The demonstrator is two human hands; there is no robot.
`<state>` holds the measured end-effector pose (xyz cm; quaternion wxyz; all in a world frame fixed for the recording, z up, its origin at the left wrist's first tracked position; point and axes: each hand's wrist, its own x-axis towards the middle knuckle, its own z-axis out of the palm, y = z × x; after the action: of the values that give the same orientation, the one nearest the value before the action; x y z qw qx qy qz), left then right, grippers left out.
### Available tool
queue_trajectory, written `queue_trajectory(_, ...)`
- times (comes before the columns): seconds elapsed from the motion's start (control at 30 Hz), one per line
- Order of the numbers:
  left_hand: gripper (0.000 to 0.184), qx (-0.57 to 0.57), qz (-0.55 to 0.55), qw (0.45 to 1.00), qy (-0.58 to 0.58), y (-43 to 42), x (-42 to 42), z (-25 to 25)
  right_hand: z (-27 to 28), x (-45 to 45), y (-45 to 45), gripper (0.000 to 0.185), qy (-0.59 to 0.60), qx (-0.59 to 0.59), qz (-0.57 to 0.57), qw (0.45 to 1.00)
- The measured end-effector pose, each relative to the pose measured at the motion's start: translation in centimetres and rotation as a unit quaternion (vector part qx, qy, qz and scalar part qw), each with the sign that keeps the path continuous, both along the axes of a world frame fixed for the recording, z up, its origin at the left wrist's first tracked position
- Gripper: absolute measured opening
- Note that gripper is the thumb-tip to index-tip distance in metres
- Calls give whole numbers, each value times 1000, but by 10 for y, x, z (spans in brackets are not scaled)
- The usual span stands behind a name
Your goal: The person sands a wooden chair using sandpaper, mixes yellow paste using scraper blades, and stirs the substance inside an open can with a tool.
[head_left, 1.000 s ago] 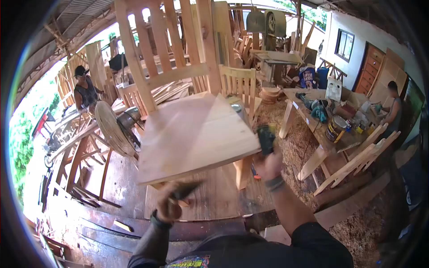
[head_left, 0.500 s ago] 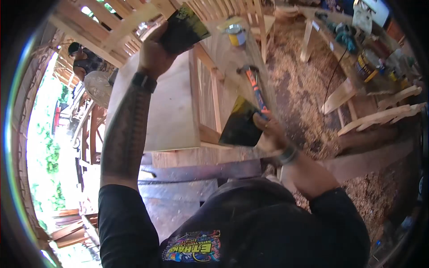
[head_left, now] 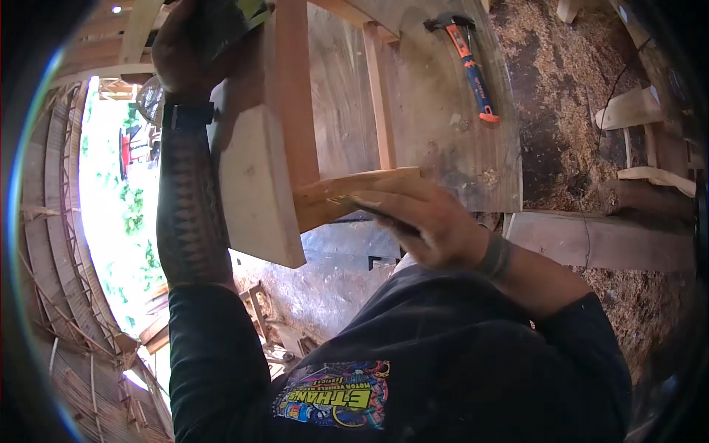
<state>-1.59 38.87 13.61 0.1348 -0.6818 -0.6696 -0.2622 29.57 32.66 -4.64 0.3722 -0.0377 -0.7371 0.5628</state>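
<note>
In the upper left, my left hand [head_left: 181, 55] is closed on a dark, flat putty spreader [head_left: 221, 29] with a yellow-green patch at its edge. It is above the pale panel [head_left: 255, 177] of a wooden piece. My right hand [head_left: 443, 225] is closed on a second dark spreader [head_left: 380, 215], seen nearly edge-on and mostly covered by the fingers. That spreader's tip meets, or comes very close to, the front wooden rail [head_left: 325, 199]; whether they touch is unclear. Yellowish material shows near the tip.
A claw hammer [head_left: 469, 66] with an orange and blue handle lies on the wooden board [head_left: 436, 148] beyond my right hand. Upright slats [head_left: 380, 96] join the rail. Wood shavings [head_left: 543, 81] cover the floor at right. A metallic-looking surface [head_left: 332, 258] lies below the rail.
My right hand has swung left and down to the rail, turning its spreader edge-on. My left hand now appears farther up and left. The view has shifted closer to the wooden piece.
</note>
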Motion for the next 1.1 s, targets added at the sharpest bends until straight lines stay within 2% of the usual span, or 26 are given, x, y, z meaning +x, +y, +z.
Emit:
queue_trajectory(0.07, 51, 71, -48, 993, 85, 0, -24, -5, 8, -11, -7, 48, 9, 5, -5, 1000)
queue_trajectory(0.17, 44, 7, -3, 941, 339, -3, 15, 18, 16, -19, -13, 53, 11, 8, -28, 1000)
queue_trajectory(0.2, 41, -13, -68, 998, -3, -1, 4, 14, 20, -18, -14, 53, 5, 10, -29, 1000)
queue_trajectory(0.23, 39, -28, -123, 930, -346, 6, -13, 4, 23, -19, -16, 54, -2, 12, -31, 999)
queue_trajectory(0.27, 37, -38, -164, 744, -647, 8, -18, 1, 26, -21, -21, 54, 12, 10, -44, 999)
queue_trajectory(0.37, 33, -130, -207, 664, -707, 11, -11, 3, 39, -29, -38, 56, 33, 6, -77, 996)
queue_trajectory(0.47, 33, -159, -253, 674, -675, 13, -43, -2, 43, -32, -55, 60, 35, 9, -87, 996)
queue_trajectory(0.6, 31, -144, -241, 656, -701, 15, -14, 2, 22, -16, -41, 53, 11, 43, -23, 999)
queue_trajectory(0.67, 31, -155, -258, 626, -719, 14, -22, -4, 18, -12, -28, 48, -11, 10, -29, 999)
queue_trajectory(0.77, 31, -214, -281, 627, -694, 15, -31, -1, 36, -12, -23, 43, -76, -94, -16, 992)
queue_trajectory(0.87, 33, -37, -150, 687, -710, 13, 31, 6, 54, -19, -25, 46, 4, -45, -12, 999)
queue_trajectory(0.93, 34, -184, -328, 624, -685, 13, 8, 8, 42, -16, -22, 46, 11, -1, 7, 1000)
queue_trajectory(1.0, 36, -200, -325, 553, -741, 14, -6, 12, 29, -13, -17, 47, 5, -6, 18, 1000)
queue_trajectory(1.03, 36, -142, -234, 512, -814, 12, -3, 12, 22, -8, -14, 47, -8, -35, 19, 999)
queue_trajectory(1.1, 36, -82, -155, 554, -814, 12, -11, 5, 10, -8, -16, 47, -25, -52, 1, 998)
